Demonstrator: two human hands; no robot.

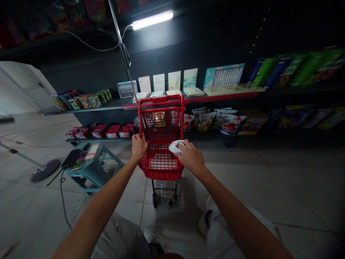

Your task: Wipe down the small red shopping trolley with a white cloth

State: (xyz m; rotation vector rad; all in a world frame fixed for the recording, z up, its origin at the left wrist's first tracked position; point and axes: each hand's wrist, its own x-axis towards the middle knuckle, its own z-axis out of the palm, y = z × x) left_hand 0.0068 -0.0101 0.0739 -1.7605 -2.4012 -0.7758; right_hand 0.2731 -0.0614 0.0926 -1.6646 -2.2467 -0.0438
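Two bare hands work at the small red plastic-mesh shopping cart (161, 163), which stands on the grey tiled floor (269, 180) dead ahead of me at 12 o'clock, with its handle on the far side. My left hand (138, 146) sits at the cart's 9 o'clock edge, fingers curled tight over the basket rim. My right hand (190, 156) is at the 3 o'clock edge, fingers closed around a crumpled white cloth (174, 146) that is pressed against the rim there.

At 9 o'clock from the cart, just beside it, is a teal plastic stool (93, 172) with flat dark items on top. Beyond the cart at 12 o'clock runs a dark wall shelf (113, 105) carrying pale upright cards (159, 82), with a white strip light (152, 19) glowing above.
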